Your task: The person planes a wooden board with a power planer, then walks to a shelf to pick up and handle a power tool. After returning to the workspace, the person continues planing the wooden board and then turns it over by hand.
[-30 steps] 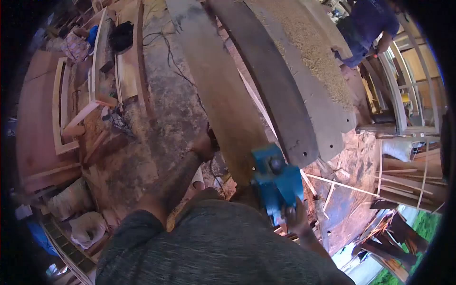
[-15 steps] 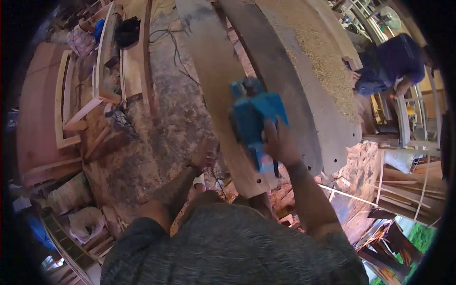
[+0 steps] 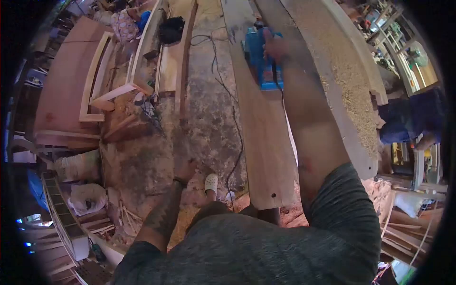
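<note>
My right hand [image 3: 277, 48] is closed around the handle of a blue electric planer [image 3: 255, 53], with my arm stretched far forward. The planer rests on a long wooden board [image 3: 266, 142] that runs away from me and has a small hole near its close end. A dark cord [image 3: 274, 73] trails from the back of the tool. To the left of the board, my left hand [image 3: 186, 168] hangs low over the ground, away from the board; its fingers are smeared by motion.
More planks lie to the right, with wood shavings [image 3: 349, 90] on them. A black cable [image 3: 233, 114] crosses the ground left of the board. Wooden frames [image 3: 95, 102] stand at the left. Another person [image 3: 413, 114] is at the right edge.
My right hand has pushed the planer forward along the board, from near its close end to much farther away. The view has shifted, and my left hand appears lower and farther left.
</note>
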Available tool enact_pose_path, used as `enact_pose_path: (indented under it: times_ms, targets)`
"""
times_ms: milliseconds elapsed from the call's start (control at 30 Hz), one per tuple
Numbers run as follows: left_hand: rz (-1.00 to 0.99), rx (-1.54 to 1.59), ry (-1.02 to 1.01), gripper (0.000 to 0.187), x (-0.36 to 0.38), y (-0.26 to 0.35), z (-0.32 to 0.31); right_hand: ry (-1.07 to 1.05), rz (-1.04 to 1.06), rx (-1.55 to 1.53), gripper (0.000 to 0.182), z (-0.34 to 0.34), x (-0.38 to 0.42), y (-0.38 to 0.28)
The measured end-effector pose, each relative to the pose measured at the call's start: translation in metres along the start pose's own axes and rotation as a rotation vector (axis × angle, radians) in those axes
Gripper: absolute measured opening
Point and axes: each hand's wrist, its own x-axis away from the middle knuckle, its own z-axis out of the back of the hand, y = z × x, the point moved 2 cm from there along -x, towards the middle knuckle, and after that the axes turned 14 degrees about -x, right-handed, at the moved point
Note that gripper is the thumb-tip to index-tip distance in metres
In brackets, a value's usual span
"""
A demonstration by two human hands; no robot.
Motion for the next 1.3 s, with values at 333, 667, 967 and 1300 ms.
enact_pose_path:
  times_ms: [333, 667, 967, 1300]
  targets:
    - [-1.026, -0.219, 0.298, 0.045, 0.051, 0.383, 0.012, 0.157, 0.629, 0.68, 0.039, 0.029, 0.399, 0.044]
    - [-1.551, -0.587, -0.4, 0.045, 0.152, 0.385, -0.115, -0.066, -0.431, -0.313, 0.067, 0.053, 0.66, 0.001]
    - [-1.474, -0.514, -0.144, 0.065, 0.042, 0.447, 0.027, 0.012, -0.23, -0.143, 0.034, 0.027, 0.467, -0.009]
    - [-0.46, -0.954, -0.339, 0.069, -0.025, -0.005, 0.019, 0.117, -0.009, -0.068, 0.055, -0.016, 0.178, -0.017]
